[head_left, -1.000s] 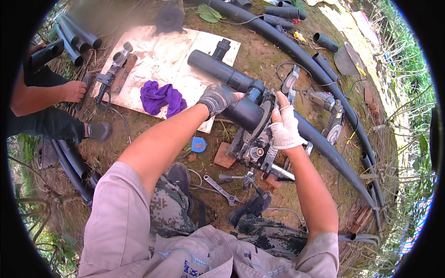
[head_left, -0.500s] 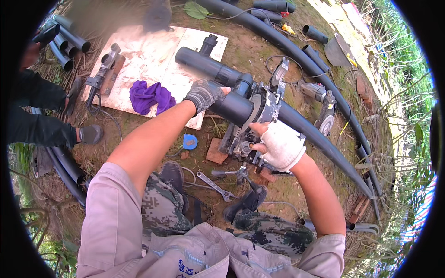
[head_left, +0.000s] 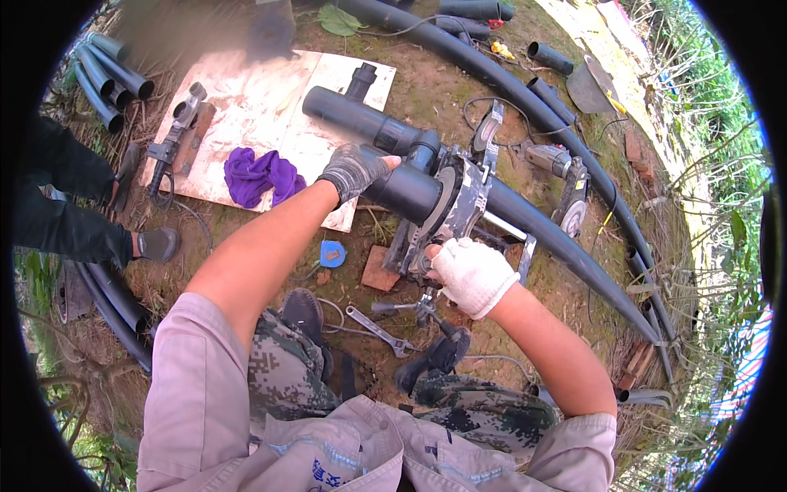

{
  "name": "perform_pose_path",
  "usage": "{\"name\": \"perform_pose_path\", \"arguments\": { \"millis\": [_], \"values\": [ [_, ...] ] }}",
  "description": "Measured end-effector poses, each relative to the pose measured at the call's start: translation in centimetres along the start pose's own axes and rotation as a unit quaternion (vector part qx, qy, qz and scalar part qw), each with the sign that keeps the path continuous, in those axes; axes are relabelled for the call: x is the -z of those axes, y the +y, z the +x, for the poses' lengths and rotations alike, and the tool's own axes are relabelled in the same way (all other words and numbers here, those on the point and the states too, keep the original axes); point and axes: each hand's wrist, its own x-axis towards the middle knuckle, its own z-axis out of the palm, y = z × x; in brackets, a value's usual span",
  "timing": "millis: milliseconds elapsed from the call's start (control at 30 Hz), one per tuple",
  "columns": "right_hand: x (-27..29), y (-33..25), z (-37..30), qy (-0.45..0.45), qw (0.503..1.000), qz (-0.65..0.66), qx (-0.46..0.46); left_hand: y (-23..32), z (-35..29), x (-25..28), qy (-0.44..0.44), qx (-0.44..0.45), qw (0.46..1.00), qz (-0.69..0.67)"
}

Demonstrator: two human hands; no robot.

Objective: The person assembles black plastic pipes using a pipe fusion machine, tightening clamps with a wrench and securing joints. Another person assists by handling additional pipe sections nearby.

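My left hand (head_left: 357, 172), in a grey glove, is closed over a thick black plastic pipe (head_left: 410, 193), thumb stretched along it. The pipe's right end sits at the round jaw of a metal pipe clamp (head_left: 461, 195). My right hand (head_left: 474, 277), in a white glove with bare fingertips, pinches a knob (head_left: 431, 252) on the clamp's near side; the fingers mostly hide it. Just beyond the left hand lies a black pipe with a branch fitting (head_left: 352, 113). From the clamp's far side a long black pipe (head_left: 557, 246) runs right.
A purple cloth (head_left: 261, 176) and a black-grey power tool (head_left: 168, 148) lie on a pale board (head_left: 283, 78). Near my feet are a blue tape measure (head_left: 331, 253), a brick (head_left: 380, 269) and a wrench (head_left: 379, 330). An angle grinder (head_left: 570, 184) lies right. Another person's legs (head_left: 74, 205) stand left.
My right hand has moved left and slightly down along the clamp, and its fingers have closed on the knob. My left hand stays on the pipe. The whole view has shifted slightly.
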Motion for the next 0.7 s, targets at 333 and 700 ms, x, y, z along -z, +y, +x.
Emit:
{"name": "perform_pose_path", "arguments": {
  "millis": [333, 700],
  "values": [
    [-1.2, -0.3, -0.6, -0.004, 0.993, 0.048, -0.108, -1.2, 1.0, -1.3, 0.052, 0.002, 0.998, -0.023],
    [-1.4, 3.8, 2.7, 0.178, 0.92, 0.187, -0.295, -3.7, 2.9, -1.2, 0.058, -0.009, 0.997, -0.047]
  ]
}}
